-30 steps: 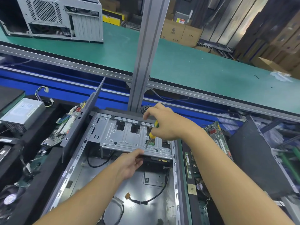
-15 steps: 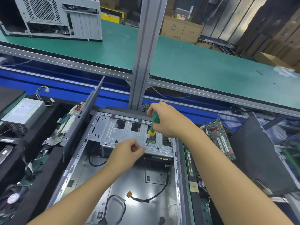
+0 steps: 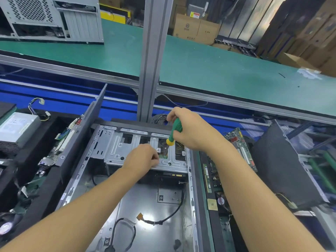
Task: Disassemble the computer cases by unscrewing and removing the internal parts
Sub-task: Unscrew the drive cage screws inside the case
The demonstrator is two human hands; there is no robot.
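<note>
An open computer case (image 3: 101, 179) lies flat in front of me, its metal drive cage (image 3: 116, 144) at the far end. My right hand (image 3: 192, 130) grips a green and yellow screwdriver (image 3: 175, 130), held upright with its tip down in a cage opening over a green circuit board. My left hand (image 3: 143, 157) rests on the cage's near edge with fingers curled, pinching at something too small to make out. Black cables (image 3: 127, 231) lie on the case floor.
A power supply (image 3: 16, 130) sits at the left, with circuit boards (image 3: 60, 142) and a grey side panel (image 3: 85, 128) beside it. Another board (image 3: 236, 140) and a dark panel (image 3: 278, 166) lie right. A grey post (image 3: 154, 57) rises ahead; a second case (image 3: 52, 19) stands on the green belt.
My left hand rose from under the cage's front edge to its top and curled its fingers. My right hand lifted slightly with the screwdriver, showing more of the green handle.
</note>
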